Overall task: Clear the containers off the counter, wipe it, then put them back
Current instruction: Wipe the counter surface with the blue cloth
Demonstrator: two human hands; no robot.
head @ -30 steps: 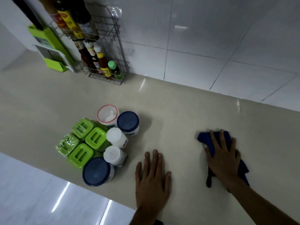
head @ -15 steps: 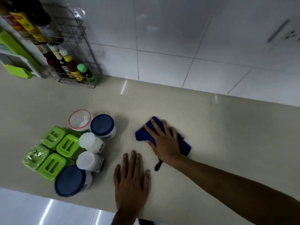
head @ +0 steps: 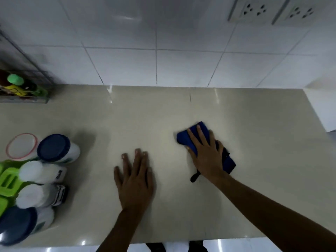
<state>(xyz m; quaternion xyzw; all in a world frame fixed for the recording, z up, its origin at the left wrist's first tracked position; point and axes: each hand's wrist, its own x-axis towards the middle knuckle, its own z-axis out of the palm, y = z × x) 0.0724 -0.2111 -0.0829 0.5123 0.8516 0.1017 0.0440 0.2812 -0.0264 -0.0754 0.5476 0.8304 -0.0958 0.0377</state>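
My right hand (head: 206,151) presses flat on a folded blue cloth (head: 185,139) on the beige counter (head: 145,115). My left hand (head: 135,180) rests flat on the counter, fingers spread, holding nothing. A cluster of containers stands at the left edge: a blue-lidded white jar (head: 56,149), a red-rimmed clear tub (head: 21,145), two white-capped jars (head: 39,172) (head: 39,195), green-lidded boxes (head: 8,180) and a large blue-lidded jar (head: 20,224). Both hands are well right of them.
A wire rack with sauce bottles (head: 18,86) stands against the white tiled wall (head: 163,60) at far left. Two wall sockets (head: 254,10) sit at the upper right. The counter's front edge (head: 163,242) runs just below my forearms; its right end (head: 316,113) meets a wall.
My right hand has slid the blue cloth back to the right, away from my left hand. The view has shifted right, so the containers now sit at the left edge.
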